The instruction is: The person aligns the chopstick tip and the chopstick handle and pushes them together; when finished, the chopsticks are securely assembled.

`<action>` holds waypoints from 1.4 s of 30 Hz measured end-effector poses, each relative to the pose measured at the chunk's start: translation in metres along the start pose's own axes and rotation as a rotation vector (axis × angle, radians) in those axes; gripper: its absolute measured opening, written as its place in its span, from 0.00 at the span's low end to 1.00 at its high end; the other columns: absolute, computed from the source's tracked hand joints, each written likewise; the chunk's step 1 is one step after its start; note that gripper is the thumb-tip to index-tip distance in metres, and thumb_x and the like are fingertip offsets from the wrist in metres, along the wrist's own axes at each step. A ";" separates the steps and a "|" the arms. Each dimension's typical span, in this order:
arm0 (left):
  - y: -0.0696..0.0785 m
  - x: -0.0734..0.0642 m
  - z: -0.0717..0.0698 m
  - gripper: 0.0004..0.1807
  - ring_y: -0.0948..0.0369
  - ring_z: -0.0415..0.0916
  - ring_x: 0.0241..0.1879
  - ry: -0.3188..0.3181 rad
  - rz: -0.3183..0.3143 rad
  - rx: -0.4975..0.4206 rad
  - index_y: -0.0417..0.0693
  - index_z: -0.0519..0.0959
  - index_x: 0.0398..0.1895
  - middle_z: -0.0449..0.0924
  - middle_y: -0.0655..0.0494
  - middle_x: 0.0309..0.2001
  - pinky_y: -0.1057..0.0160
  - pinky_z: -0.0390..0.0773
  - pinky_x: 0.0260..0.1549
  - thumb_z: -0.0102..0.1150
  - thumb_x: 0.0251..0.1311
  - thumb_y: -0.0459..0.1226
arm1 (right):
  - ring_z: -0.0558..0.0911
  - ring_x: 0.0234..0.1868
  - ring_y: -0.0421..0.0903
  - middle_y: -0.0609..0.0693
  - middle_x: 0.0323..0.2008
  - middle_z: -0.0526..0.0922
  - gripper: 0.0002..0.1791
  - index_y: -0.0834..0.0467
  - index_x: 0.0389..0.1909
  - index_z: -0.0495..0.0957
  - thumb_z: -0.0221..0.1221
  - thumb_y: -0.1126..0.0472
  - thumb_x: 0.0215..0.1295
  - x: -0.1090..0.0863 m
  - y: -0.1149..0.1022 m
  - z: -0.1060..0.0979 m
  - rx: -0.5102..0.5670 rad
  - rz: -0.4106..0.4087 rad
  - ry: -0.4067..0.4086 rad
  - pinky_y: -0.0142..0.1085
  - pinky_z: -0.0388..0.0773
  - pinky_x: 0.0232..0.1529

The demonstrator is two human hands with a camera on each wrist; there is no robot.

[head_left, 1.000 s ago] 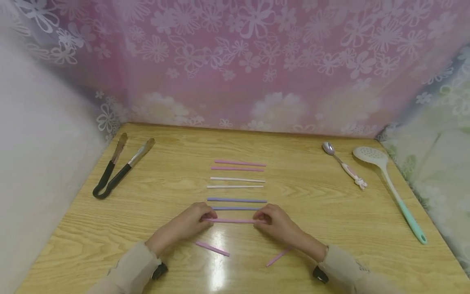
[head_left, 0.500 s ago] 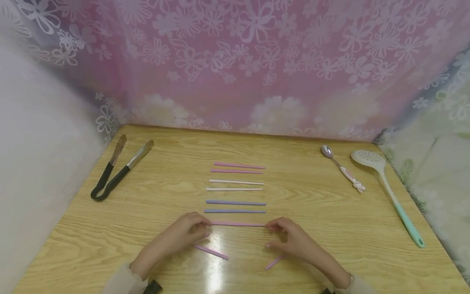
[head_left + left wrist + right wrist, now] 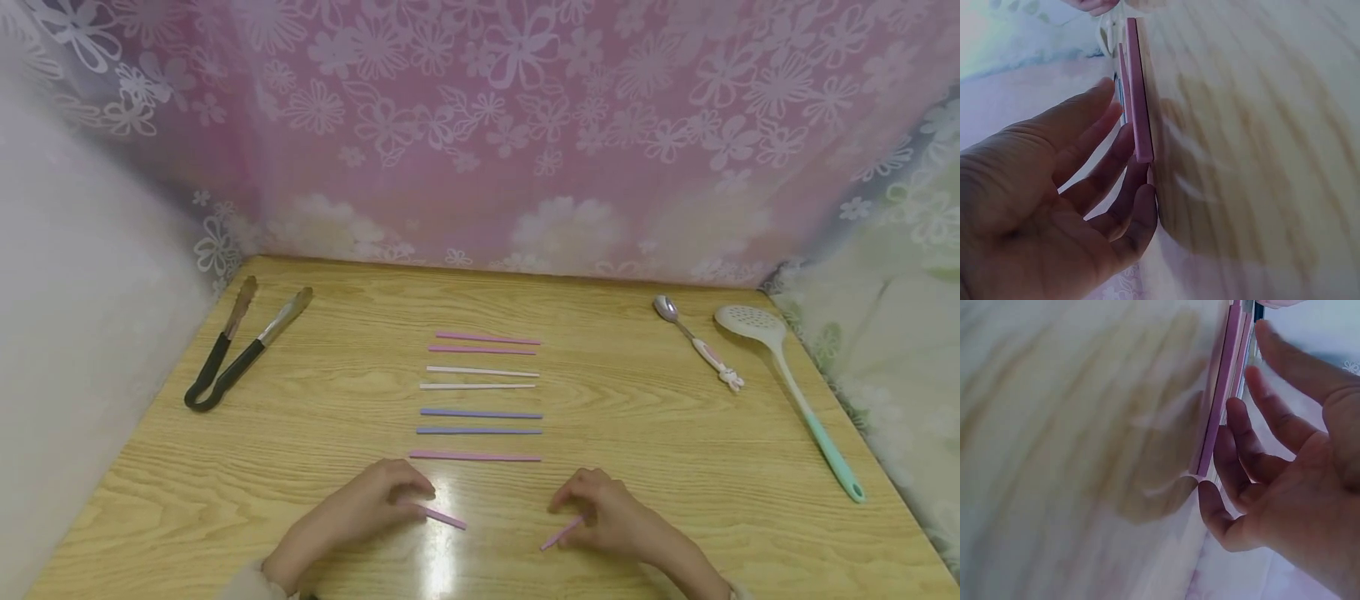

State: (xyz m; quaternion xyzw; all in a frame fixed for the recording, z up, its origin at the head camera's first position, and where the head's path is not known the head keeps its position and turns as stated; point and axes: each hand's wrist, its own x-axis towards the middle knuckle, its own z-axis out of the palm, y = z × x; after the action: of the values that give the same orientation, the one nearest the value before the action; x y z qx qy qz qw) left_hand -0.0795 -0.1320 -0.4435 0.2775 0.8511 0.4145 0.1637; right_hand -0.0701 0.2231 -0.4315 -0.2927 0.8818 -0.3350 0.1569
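In the head view, chopsticks lie crosswise in a column: two pink, two white, two blue, and one pink chopstick nearest me. Below them, a loose pink stick slants by my left hand, its far end hidden by the fingers. Another loose pink stick slants under my right hand, partly covered. Both hands have loosely bent, spread fingers. In the left wrist view, fingertips are right beside a pink stick; the right wrist view shows the same with a pink stick.
Black-handled tongs lie spread at the table's left. On the right are a spoon with a rabbit-ended handle and a slotted ladle with a mint-green handle. A pink floral cloth hangs behind the wooden table.
Both hands have let go of the pink chopstick below the blue pair and drawn back towards me, down to the two loose pink sticks. The chopstick stays lying on the table.
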 end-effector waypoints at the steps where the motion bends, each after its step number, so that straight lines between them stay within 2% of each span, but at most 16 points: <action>1: 0.000 0.000 0.000 0.14 0.63 0.74 0.45 -0.003 0.001 0.008 0.50 0.82 0.45 0.81 0.64 0.43 0.63 0.75 0.46 0.62 0.59 0.45 | 0.68 0.42 0.39 0.42 0.41 0.78 0.18 0.52 0.41 0.79 0.68 0.51 0.51 0.000 0.000 0.000 -0.010 0.007 -0.003 0.42 0.61 0.42; 5: -0.002 0.002 0.001 0.11 0.64 0.73 0.44 -0.016 -0.013 0.035 0.49 0.83 0.42 0.81 0.65 0.40 0.64 0.75 0.44 0.64 0.57 0.40 | 0.68 0.39 0.37 0.38 0.38 0.78 0.12 0.49 0.37 0.80 0.68 0.56 0.51 0.001 0.000 -0.001 -0.038 0.042 -0.025 0.44 0.62 0.43; 11: -0.004 0.003 0.002 0.08 0.65 0.73 0.42 -0.029 -0.034 0.037 0.48 0.84 0.39 0.80 0.67 0.37 0.64 0.75 0.44 0.64 0.55 0.35 | 0.68 0.36 0.35 0.37 0.35 0.77 0.06 0.50 0.34 0.81 0.65 0.60 0.55 0.002 0.001 -0.001 -0.037 0.044 -0.050 0.37 0.62 0.40; 16: -0.004 0.004 0.002 0.06 0.66 0.73 0.41 -0.033 -0.036 0.038 0.48 0.85 0.37 0.79 0.69 0.35 0.64 0.75 0.43 0.64 0.55 0.34 | 0.67 0.35 0.35 0.35 0.31 0.75 0.03 0.48 0.31 0.81 0.64 0.59 0.57 0.003 0.000 0.000 -0.038 0.054 -0.057 0.47 0.63 0.42; 18: -0.004 0.004 0.003 0.06 0.66 0.73 0.41 -0.031 -0.025 0.049 0.49 0.85 0.36 0.79 0.69 0.34 0.63 0.75 0.43 0.64 0.55 0.34 | 0.67 0.35 0.34 0.33 0.30 0.74 0.04 0.46 0.30 0.81 0.64 0.60 0.57 0.003 0.000 0.000 -0.044 0.062 -0.055 0.48 0.62 0.42; 23: -0.003 0.005 0.003 0.05 0.67 0.72 0.40 -0.027 -0.008 0.060 0.51 0.85 0.36 0.80 0.69 0.35 0.64 0.74 0.42 0.62 0.58 0.36 | 0.68 0.34 0.34 0.34 0.30 0.75 0.04 0.47 0.31 0.81 0.64 0.61 0.59 0.005 0.000 0.000 -0.045 0.044 -0.048 0.41 0.63 0.41; 26: -0.002 0.007 0.002 0.05 0.69 0.72 0.39 -0.019 -0.004 0.038 0.52 0.85 0.37 0.81 0.70 0.34 0.66 0.74 0.41 0.60 0.60 0.38 | 0.71 0.34 0.34 0.37 0.31 0.78 0.02 0.51 0.32 0.81 0.63 0.62 0.60 0.008 0.000 0.000 0.001 0.033 -0.039 0.35 0.69 0.38; 28: -0.001 0.009 0.002 0.06 0.70 0.73 0.37 -0.014 0.001 0.012 0.52 0.85 0.37 0.81 0.70 0.33 0.67 0.75 0.41 0.60 0.61 0.38 | 0.74 0.35 0.35 0.40 0.32 0.80 0.01 0.54 0.34 0.81 0.61 0.62 0.62 0.011 -0.001 0.000 0.036 0.020 -0.025 0.30 0.74 0.37; 31: 0.001 0.013 0.002 0.06 0.70 0.75 0.37 0.006 0.017 -0.006 0.50 0.84 0.37 0.82 0.68 0.33 0.67 0.76 0.42 0.59 0.62 0.37 | 0.77 0.37 0.36 0.42 0.34 0.81 0.03 0.57 0.35 0.80 0.60 0.62 0.63 0.017 -0.005 0.002 0.075 0.001 0.014 0.30 0.78 0.40; 33: 0.003 0.015 0.002 0.06 0.70 0.75 0.38 0.025 0.017 0.000 0.51 0.84 0.38 0.82 0.68 0.34 0.66 0.76 0.43 0.59 0.63 0.38 | 0.78 0.37 0.35 0.44 0.34 0.81 0.03 0.58 0.37 0.80 0.60 0.63 0.63 0.022 -0.009 0.004 0.085 -0.047 0.053 0.31 0.79 0.41; 38: 0.009 0.018 0.002 0.07 0.68 0.73 0.38 0.087 0.021 0.019 0.51 0.84 0.41 0.83 0.65 0.38 0.66 0.75 0.41 0.58 0.63 0.38 | 0.75 0.33 0.32 0.45 0.32 0.80 0.05 0.58 0.36 0.80 0.61 0.68 0.60 0.034 -0.020 0.008 0.117 -0.153 0.188 0.28 0.78 0.34; 42: 0.013 0.020 0.001 0.08 0.66 0.73 0.39 0.118 0.034 0.009 0.49 0.84 0.42 0.83 0.62 0.39 0.66 0.76 0.40 0.59 0.63 0.37 | 0.73 0.31 0.32 0.43 0.30 0.78 0.06 0.57 0.36 0.80 0.62 0.69 0.59 0.040 -0.026 0.009 0.121 -0.170 0.247 0.28 0.76 0.31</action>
State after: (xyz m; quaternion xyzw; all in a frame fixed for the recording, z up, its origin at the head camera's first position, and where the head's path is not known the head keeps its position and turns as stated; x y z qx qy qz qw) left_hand -0.0906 -0.1122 -0.4346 0.2678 0.8563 0.4291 0.1048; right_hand -0.0858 0.1779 -0.4237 -0.3127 0.8447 -0.4329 0.0359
